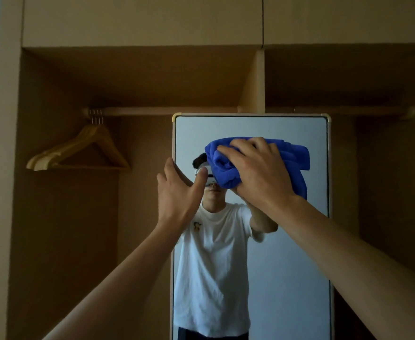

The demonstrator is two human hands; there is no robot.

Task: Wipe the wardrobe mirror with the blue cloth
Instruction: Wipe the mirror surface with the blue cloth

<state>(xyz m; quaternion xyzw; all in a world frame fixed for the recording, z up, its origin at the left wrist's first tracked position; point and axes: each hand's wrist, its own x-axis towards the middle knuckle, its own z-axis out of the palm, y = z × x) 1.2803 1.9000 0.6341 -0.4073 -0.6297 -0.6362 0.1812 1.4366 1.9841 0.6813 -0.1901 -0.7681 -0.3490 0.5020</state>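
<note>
The wardrobe (140, 25) won't budge, but the mirror (287, 266) looks freestanding, so shoving near its top edge could rock it. The blue cloth (297, 155) is bunched up there in the right hand (258, 170)'s grip. The left hand (177, 192), grip wide, braces the left edge, and its thumb may smudge the glass.

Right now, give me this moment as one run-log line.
step: wiping upper mirror | right hand: grips blue cloth against glass | left hand: fingers straight at mirror's left edge | hangers: on rail

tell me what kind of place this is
Likely a bedroom, in front of an open wardrobe: wooden hangers on a rail, a tall mirror, cupboard doors above.
</note>
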